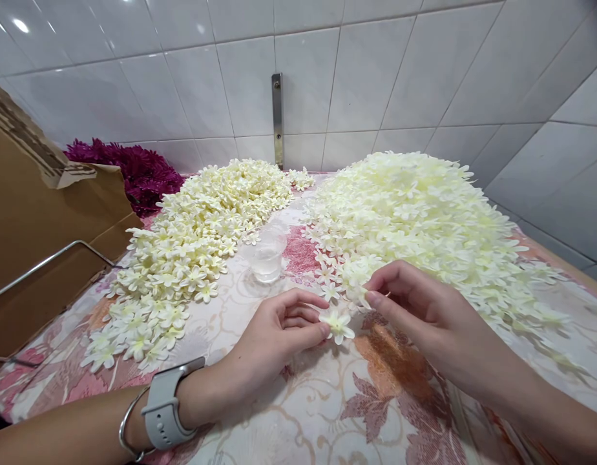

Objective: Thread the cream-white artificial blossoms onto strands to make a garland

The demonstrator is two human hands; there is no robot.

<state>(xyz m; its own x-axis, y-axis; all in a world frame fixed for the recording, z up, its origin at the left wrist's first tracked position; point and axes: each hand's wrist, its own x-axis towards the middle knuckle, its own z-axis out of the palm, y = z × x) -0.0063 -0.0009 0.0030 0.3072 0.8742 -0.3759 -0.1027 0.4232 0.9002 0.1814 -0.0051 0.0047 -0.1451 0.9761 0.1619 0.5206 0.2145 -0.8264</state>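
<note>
Between the thumb and fingers of my left hand [289, 328] is a white artificial flower [338, 325] with a pale yellow centre. My right hand [409, 300] pinches a pale flower petal piece [359, 292] at its fingertips, at the near edge of the right pile. That pile of loose pale yellow-green petal pieces [405, 206] spreads beyond my right hand. To the left lies a heap of cream flowers [192, 239]. A small clear plastic cup [267, 258] holding clear liquid stands between the heaps, beyond my left hand.
A patterned tablecloth [298, 413] covers the table. On the left stands an open cardboard box [51, 226] with a metal wire [51, 265] in front. Purple flowers [134, 171] lie behind it. A tiled wall with a metal bracket [278, 119] closes off the back.
</note>
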